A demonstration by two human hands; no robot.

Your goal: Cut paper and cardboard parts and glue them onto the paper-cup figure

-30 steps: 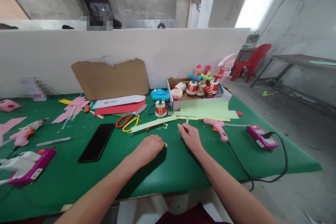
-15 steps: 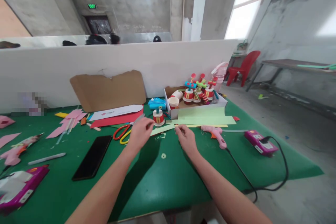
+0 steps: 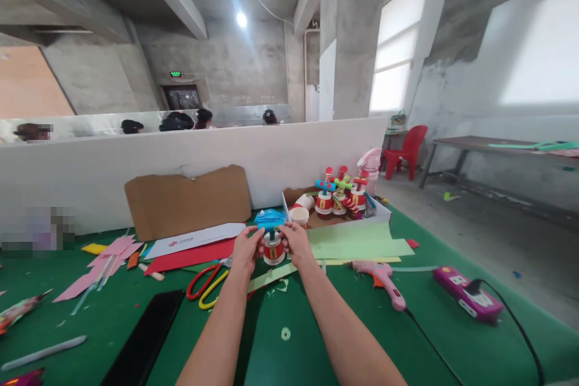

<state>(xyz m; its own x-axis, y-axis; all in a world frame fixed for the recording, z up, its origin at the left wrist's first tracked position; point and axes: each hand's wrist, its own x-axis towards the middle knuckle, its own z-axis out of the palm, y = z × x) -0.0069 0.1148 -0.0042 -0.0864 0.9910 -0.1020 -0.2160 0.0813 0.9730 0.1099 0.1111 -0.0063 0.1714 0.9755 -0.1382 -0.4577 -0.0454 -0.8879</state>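
Here, left hand [image 3: 245, 251] and right hand [image 3: 297, 245] bracketed a paper-cup figure [image 3: 273, 253].
Fingers half-curled, any grip unclear; it seemed light, crushable, best held by its cup.

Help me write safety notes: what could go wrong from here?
The left hand and right hand might tip the red-and-white paper-cup figure between them. The left forearm could nudge the red-and-yellow-handled scissors beside it. The right forearm could snag the pink plastic glue gun's black cord.

A red chair [image 3: 414, 145] stands far right — a phone [image 3: 143, 338] lies left.
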